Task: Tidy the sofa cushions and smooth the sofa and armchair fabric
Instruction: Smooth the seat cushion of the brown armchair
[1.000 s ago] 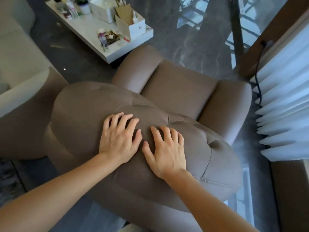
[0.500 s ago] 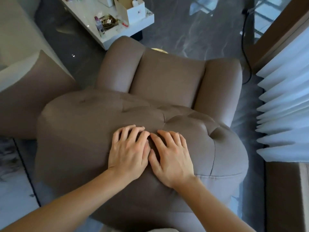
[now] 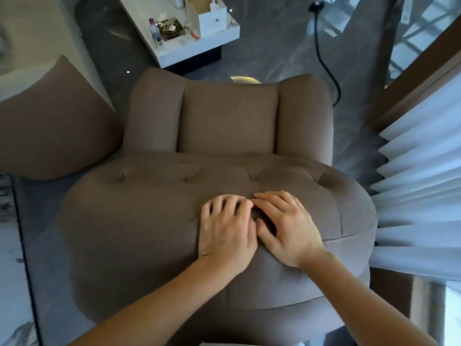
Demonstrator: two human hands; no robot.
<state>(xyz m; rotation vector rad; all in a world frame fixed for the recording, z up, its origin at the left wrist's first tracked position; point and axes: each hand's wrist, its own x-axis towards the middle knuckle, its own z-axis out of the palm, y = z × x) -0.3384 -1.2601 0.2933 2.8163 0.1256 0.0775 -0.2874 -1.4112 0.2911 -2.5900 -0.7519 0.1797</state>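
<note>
Containers: one white open-top box (image 3: 213, 20) at the near right corner of the white tabletop (image 3: 199, 47), with a white item standing in it, too small to identify. Just left of it, one small dark tray (image 3: 171, 28) with mixed clutter, contents unreadable. One clear bottle (image 3: 155, 33) with a purple cap stands left of the tray, near the tabletop's front edge.

Task item: one brown armchair (image 3: 224, 121), seen from behind and above. Its tufted backrest top (image 3: 149, 221) fills the centre of the frame, seat cushion and two armrests beyond it. Four tuft dimples visible along the backrest's far edge.

Hands: two, both flat, palms down on the backrest top, right of centre. Left hand (image 3: 225, 229) and right hand (image 3: 289, 228) are side by side, index fingertips touching, fingers spread, not gripping anything. A small dark fold of fabric shows between them.

Delta vs 0.5 s ago: hands are closer together, with the fingertips now meeting; they sit further right on the backrest. View has swung so the armchair is square-on and the tabletop is at top centre.

Other: one brown sofa end (image 3: 50, 126) at left, one black cable (image 3: 324, 61) on the dark floor, white pleated curtain (image 3: 421, 196) at right.
</note>
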